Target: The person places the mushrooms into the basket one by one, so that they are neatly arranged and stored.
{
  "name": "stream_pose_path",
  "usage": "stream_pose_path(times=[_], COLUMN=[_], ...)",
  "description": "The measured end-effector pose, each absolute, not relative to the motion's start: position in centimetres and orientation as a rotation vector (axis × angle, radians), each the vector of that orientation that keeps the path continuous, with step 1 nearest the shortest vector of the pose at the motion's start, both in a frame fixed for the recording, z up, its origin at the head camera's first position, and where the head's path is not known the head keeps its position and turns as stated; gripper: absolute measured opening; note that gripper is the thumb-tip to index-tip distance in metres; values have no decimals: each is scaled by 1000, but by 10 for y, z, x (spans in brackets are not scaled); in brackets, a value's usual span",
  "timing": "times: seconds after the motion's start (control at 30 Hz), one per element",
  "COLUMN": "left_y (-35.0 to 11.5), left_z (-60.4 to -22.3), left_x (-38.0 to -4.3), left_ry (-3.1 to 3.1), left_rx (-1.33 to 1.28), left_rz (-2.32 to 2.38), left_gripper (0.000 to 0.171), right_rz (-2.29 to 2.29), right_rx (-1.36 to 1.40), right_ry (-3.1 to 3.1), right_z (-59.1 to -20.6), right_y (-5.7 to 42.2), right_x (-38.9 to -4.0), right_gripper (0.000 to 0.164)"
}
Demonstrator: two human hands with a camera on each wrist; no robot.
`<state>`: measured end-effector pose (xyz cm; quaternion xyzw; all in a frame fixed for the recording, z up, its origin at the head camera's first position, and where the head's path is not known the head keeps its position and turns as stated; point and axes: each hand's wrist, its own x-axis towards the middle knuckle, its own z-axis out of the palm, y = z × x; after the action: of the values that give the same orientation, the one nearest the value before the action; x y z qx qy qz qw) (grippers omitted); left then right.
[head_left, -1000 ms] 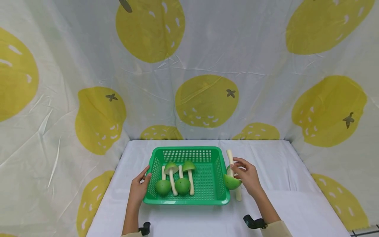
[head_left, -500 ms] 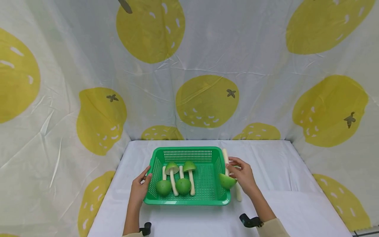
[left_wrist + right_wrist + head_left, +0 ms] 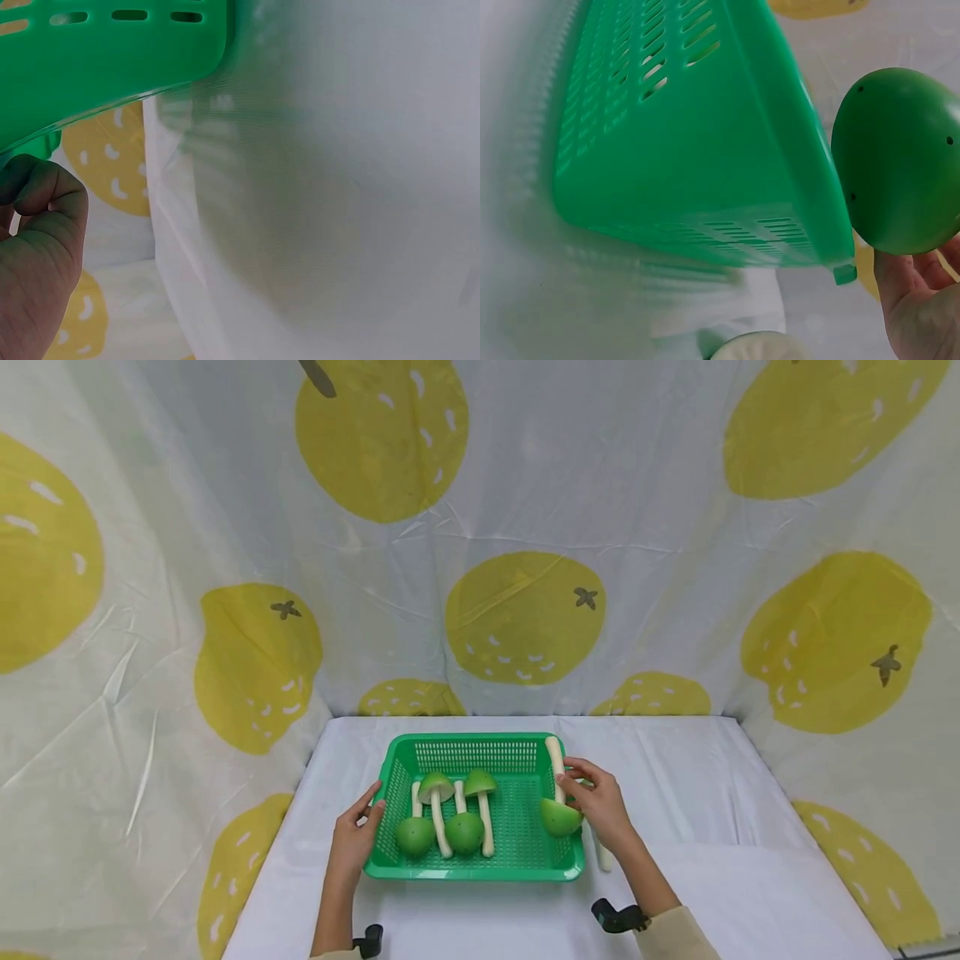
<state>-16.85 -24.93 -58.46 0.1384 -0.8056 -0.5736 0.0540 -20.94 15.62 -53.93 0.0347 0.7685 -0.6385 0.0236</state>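
Note:
A green plastic basket (image 3: 472,874) stands on the white cloth, several green-capped toy mushrooms (image 3: 465,832) lying in its left half. My left hand (image 3: 352,842) grips the basket's left rim, thumb and fingers bent at the edge in the left wrist view. With thumb and fingers, my right hand (image 3: 600,802) pinches another toy mushroom (image 3: 561,819) by its pale stem, cap downward, over the basket's right side. In the right wrist view its round speckled cap (image 3: 900,161) hangs just beyond the rim and hides part of the fingers.
Right of the basket lies one more mushroom, its pale stem (image 3: 603,857) showing below my right hand. White cloth (image 3: 720,893) covers the table. A lemon-printed curtain (image 3: 660,610) stands behind and at both sides.
My right hand has carried the mushroom leftward, from beside the right rim to above the basket's inside. The left hand has stayed on the left rim.

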Motion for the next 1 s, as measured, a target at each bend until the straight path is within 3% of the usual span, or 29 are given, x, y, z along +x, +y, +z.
stream_pose_path(times=[1.0], left_y=[-248], left_z=[-584], left_x=[-169], left_ry=[-2499], left_rx=[469], left_rz=[-1700], left_gripper=[47], right_rz=[-1814], right_rx=[-69], right_ry=[2475], right_z=[-548], right_y=[125], right_x=[-206], right_gripper=[42])
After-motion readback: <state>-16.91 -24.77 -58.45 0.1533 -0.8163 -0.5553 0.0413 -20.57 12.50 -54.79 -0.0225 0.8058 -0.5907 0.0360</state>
